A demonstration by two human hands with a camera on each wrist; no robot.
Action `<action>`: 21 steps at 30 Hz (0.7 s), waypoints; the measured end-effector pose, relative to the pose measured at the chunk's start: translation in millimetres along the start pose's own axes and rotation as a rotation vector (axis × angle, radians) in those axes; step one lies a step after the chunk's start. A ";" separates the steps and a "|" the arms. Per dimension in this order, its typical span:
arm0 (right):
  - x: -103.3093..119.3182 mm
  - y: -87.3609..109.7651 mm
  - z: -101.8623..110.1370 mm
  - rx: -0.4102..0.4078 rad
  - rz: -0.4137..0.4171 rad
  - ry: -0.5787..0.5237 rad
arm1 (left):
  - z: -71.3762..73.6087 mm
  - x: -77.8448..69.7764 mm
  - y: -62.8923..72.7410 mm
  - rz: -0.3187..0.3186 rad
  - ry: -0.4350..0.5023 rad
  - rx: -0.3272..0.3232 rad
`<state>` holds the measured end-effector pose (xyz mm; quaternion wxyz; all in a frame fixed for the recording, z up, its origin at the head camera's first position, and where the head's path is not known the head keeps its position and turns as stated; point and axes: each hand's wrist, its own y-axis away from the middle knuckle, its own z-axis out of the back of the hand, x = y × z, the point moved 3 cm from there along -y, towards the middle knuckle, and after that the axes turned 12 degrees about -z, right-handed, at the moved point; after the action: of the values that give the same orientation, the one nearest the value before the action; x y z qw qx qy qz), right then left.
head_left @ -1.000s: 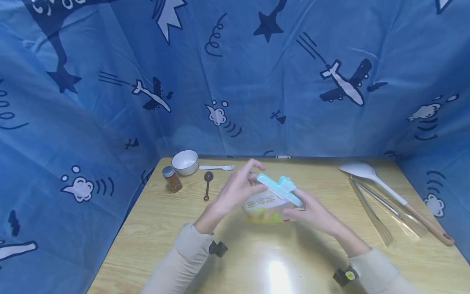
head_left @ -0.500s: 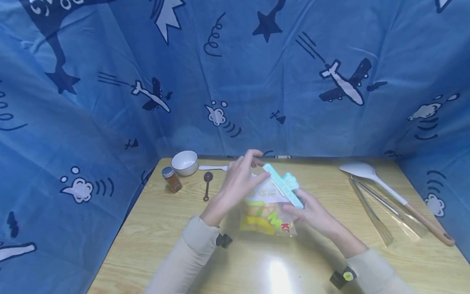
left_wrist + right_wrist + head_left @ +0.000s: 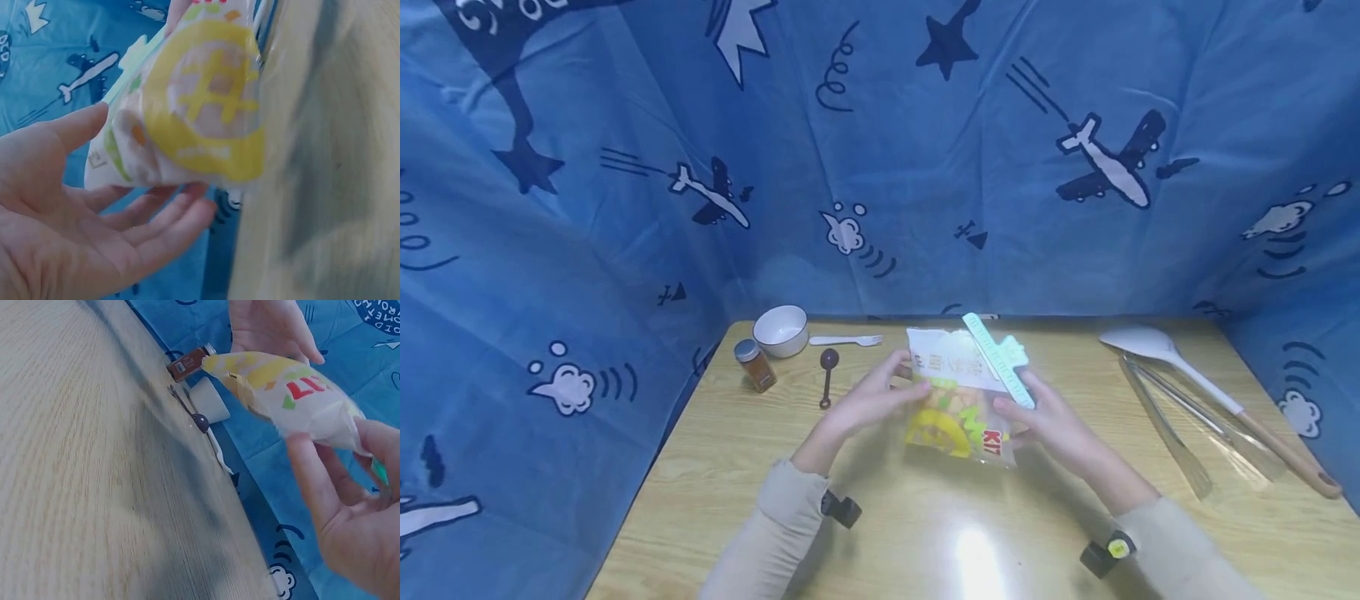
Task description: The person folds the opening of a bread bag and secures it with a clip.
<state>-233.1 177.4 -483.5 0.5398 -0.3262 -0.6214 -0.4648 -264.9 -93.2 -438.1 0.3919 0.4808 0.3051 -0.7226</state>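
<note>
Above the table, both hands hold a clear printed food bag (image 3: 958,408) with a white top, yellow ring and red letters. A mint-green sealing clip (image 3: 998,358) lies slanted over its upper right part. My left hand (image 3: 868,404) is at the bag's left side, thumb across the front and fingers behind; in the left wrist view its fingers (image 3: 169,215) are loosely bent under the bag. My right hand (image 3: 1060,429) grips the right side near the clip's lower end, thumb in front. In the right wrist view, its thumb (image 3: 306,465) presses the bag; the other fingers are partly hidden.
At the back left stand a spice jar (image 3: 755,365) and a white bowl (image 3: 781,332), near a white fork (image 3: 846,340) and a brown measuring spoon (image 3: 828,362). On the right lie a white ladle (image 3: 1142,342) and metal utensils (image 3: 1183,442). A blue curtain (image 3: 880,167) surrounds the table.
My left hand has left the clip's upper end and moved down to the bag's left side. The bag has turned to show more of its front, with clip and right hand shifting slightly right.
</note>
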 end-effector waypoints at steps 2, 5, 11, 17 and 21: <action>0.2 -3.6 1.0 0.005 -0.016 -0.034 | -2.0 4.8 -2.8 0.003 0.027 0.000; -1.1 -10.0 3.4 -0.004 -0.054 -0.081 | -3.9 10.1 -6.9 0.024 0.030 -0.030; -4.2 -23.2 8.2 -0.036 -0.112 -0.106 | -3.4 19.1 -18.5 0.075 0.000 -0.093; -5.8 -35.9 10.9 -0.044 -0.161 -0.066 | -0.6 32.8 -33.9 0.122 0.014 -0.126; -9.8 -47.6 13.9 -0.058 -0.195 -0.057 | -1.1 43.2 -43.2 0.146 0.042 -0.122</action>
<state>-279.3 174.3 -503.6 0.4646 -0.2927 -0.6516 -0.5233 -311.5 -82.3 -476.0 0.4658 0.4919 0.3206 -0.6620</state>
